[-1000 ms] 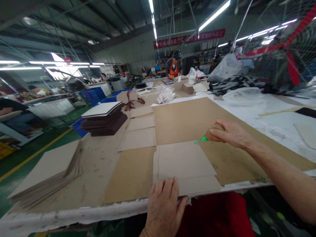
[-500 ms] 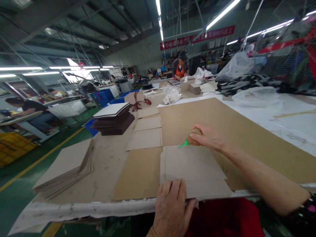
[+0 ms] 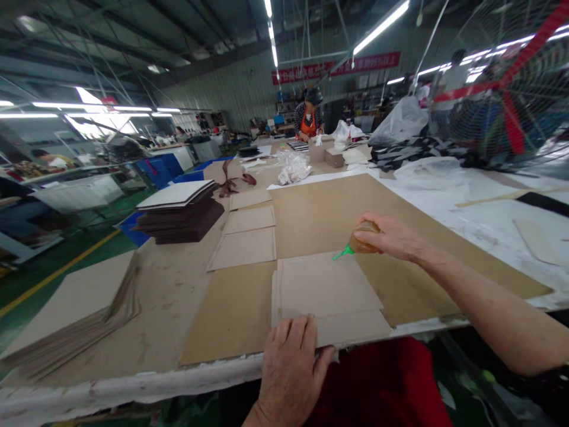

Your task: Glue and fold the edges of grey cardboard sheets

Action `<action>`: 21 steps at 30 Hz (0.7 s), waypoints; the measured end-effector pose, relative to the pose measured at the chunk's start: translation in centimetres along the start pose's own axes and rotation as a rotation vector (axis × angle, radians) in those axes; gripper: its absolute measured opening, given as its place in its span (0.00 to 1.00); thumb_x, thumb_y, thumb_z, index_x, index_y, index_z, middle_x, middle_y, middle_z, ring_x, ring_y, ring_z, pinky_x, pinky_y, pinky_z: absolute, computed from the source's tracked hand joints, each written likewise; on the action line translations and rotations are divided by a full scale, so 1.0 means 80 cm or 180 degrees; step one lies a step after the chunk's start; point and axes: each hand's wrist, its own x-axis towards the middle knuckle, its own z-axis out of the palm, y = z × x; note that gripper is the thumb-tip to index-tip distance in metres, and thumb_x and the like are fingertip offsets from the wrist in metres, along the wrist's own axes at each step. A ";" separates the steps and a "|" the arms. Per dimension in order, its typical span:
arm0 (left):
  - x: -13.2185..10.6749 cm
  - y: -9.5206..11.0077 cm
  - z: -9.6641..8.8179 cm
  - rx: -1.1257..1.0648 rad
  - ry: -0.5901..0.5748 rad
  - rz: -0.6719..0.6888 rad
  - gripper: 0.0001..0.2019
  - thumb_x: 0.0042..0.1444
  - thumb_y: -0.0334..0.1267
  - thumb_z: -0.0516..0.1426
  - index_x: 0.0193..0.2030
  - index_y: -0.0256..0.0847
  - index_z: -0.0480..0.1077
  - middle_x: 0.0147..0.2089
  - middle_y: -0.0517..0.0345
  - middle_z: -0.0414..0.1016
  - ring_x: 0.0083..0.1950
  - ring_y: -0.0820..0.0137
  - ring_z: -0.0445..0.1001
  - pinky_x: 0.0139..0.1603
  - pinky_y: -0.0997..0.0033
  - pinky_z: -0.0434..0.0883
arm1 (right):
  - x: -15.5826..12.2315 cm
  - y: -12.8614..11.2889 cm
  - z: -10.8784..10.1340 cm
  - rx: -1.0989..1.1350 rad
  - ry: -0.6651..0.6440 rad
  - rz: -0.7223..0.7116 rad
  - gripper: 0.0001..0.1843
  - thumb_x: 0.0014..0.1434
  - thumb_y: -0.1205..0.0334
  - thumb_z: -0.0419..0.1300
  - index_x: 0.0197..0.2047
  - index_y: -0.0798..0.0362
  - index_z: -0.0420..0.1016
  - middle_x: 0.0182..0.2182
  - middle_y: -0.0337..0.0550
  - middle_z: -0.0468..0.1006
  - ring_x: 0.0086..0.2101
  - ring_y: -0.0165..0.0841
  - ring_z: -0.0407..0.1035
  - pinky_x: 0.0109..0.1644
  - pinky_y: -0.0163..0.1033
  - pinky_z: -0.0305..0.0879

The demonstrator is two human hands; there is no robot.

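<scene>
While the green nozzle (image 3: 344, 252) has swung back rightward along the far edge of the top sheet (image 3: 326, 284), its tip now sits around one o'clock from the sheet's middle, having been nearer eleven half a second ago; I read this as a back-and-forth pass along that edge, probably unfinished (whether anything flows out, I cannot tell). The brown bottle (image 3: 355, 244) is tilted, gripped in the closed fingers of the right hand (image 3: 386, 232). At seven o'clock the left hand (image 3: 288, 356) stays spread over the sheet's near left part, seemingly steadying it. Around lies the tan board (image 3: 235, 314); three smaller sheets (image 3: 244, 248) stand toward ten o'clock, with a dark stack (image 3: 180, 222) beyond, and a pale stack (image 3: 84, 296) at nine.
</scene>
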 end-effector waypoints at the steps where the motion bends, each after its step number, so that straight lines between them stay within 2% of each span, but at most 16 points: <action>1: 0.000 0.000 0.000 0.0007 0.0020 0.0018 0.20 0.60 0.46 0.59 0.55 0.38 0.70 0.48 0.52 0.75 0.47 0.60 0.70 0.48 0.57 0.71 | -0.006 0.009 -0.007 -0.0011 0.0035 0.0087 0.15 0.57 0.49 0.55 0.40 0.50 0.73 0.27 0.39 0.75 0.28 0.35 0.68 0.31 0.38 0.57; 5: 0.001 0.000 0.001 0.0055 0.0004 0.0019 0.20 0.61 0.46 0.58 0.55 0.38 0.69 0.49 0.51 0.74 0.47 0.59 0.70 0.49 0.56 0.70 | -0.022 0.036 -0.017 -0.0044 0.0268 0.0185 0.16 0.57 0.47 0.55 0.40 0.49 0.74 0.28 0.41 0.76 0.29 0.36 0.68 0.31 0.39 0.58; 8: 0.001 0.000 0.001 0.0106 -0.0003 0.0028 0.20 0.61 0.46 0.58 0.56 0.38 0.69 0.50 0.50 0.74 0.48 0.57 0.69 0.49 0.55 0.70 | -0.031 0.044 -0.020 -0.0105 0.0336 0.0118 0.17 0.57 0.46 0.55 0.39 0.49 0.74 0.31 0.42 0.77 0.31 0.37 0.69 0.32 0.39 0.58; 10: 0.001 0.000 0.001 0.0129 -0.0011 0.0065 0.20 0.61 0.45 0.59 0.55 0.37 0.69 0.50 0.49 0.73 0.48 0.57 0.69 0.49 0.54 0.70 | -0.040 0.044 -0.025 -0.0170 0.0256 0.0097 0.17 0.57 0.45 0.55 0.39 0.48 0.74 0.31 0.41 0.77 0.31 0.37 0.69 0.33 0.40 0.58; 16: 0.003 -0.001 0.000 0.0217 -0.0020 0.0156 0.21 0.60 0.46 0.59 0.56 0.35 0.68 0.49 0.48 0.73 0.47 0.56 0.68 0.49 0.54 0.70 | -0.076 0.030 -0.054 -0.0191 -0.0336 -0.0085 0.18 0.57 0.43 0.55 0.39 0.48 0.74 0.26 0.39 0.75 0.28 0.35 0.67 0.30 0.39 0.56; 21: 0.006 0.000 -0.003 0.0218 -0.0089 0.0199 0.20 0.61 0.45 0.58 0.55 0.35 0.69 0.49 0.48 0.73 0.47 0.57 0.68 0.48 0.55 0.69 | -0.093 0.026 -0.058 -0.0088 -0.0298 -0.0043 0.20 0.56 0.41 0.55 0.39 0.48 0.74 0.26 0.41 0.75 0.27 0.36 0.68 0.30 0.39 0.57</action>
